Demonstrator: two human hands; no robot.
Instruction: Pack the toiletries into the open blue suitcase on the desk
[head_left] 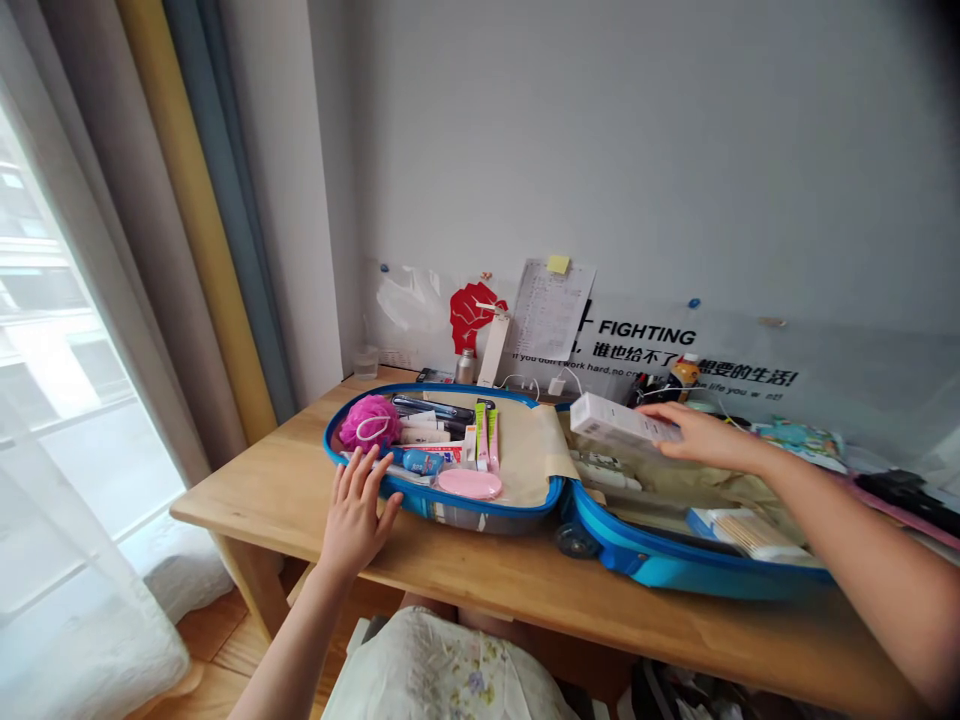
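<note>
An open blue suitcase [555, 492] is laid across the wooden table [262, 488], its left half set near the table's left end and its near side turned toward the table's front edge. A white box [619, 420] is grasped at its right end by the fingers of the right hand [688, 436] and is held above the far left corner of the suitcase's right half, close to the hinge. Below, white bottles [611, 472] are laid near that half's left edge, and a pack of cotton swabs [750, 532] is placed along its near edge. The left hand [358, 515] is spread, its fingers released and extended over the near left rim; whether the rim is pressed cannot be told. Beside its fingertips, a magenta bath pouf [371, 420] is tucked into the left end, while a pink oval case [469, 484] is set against the near edge.
</note>
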